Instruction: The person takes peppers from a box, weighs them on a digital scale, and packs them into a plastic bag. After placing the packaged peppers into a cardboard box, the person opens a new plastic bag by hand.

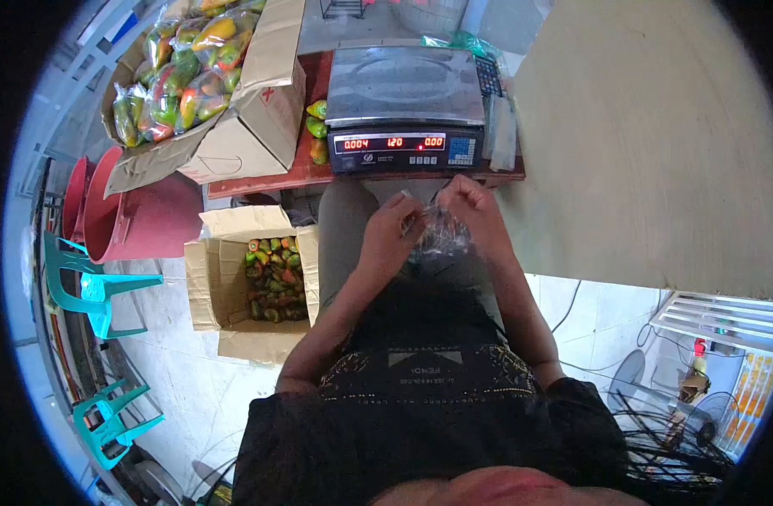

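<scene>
Over my lap, a clear plastic bag hangs between both hands. My left hand pinches one side of it with curled fingers. On the other side, my right hand is closed on the bag near its top edge. Whether anything lies inside the bag, I cannot tell. Just beyond my hands stands a digital scale with red lit digits and a bare metal pan. Several green and orange peppers lie along the scale's left side.
A carton of bagged peppers stands at the upper left. On the floor, an open carton contains loose peppers. Red tubs and teal plastic stools are further left. A large pale board extends along the right.
</scene>
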